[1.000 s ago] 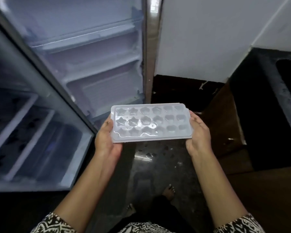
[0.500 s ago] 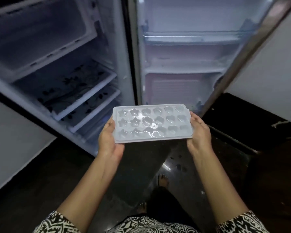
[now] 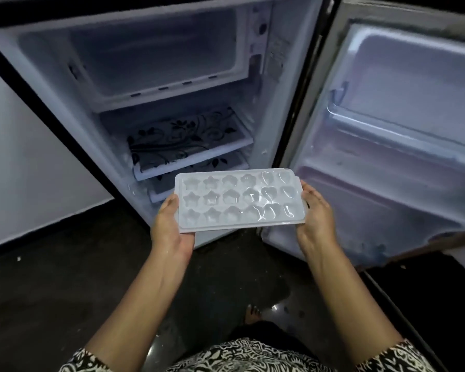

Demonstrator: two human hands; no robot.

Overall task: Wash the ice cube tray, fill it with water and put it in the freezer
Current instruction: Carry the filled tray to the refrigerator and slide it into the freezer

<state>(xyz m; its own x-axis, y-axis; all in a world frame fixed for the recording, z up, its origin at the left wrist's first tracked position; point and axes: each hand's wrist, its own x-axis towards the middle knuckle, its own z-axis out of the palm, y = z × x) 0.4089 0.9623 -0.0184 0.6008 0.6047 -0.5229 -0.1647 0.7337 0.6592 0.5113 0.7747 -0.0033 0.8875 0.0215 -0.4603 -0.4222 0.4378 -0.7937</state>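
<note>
Ice cube tray level before open fridge, water in cells; left grip and right grip curled round its short ends.

The person now faces the open fridge squarely, where a second ago mostly its door showed. The freezer compartment comes into full view at the top, the door swings to the right, and the ice cube tray now sits before the lower shelves instead of over the floor.
</note>
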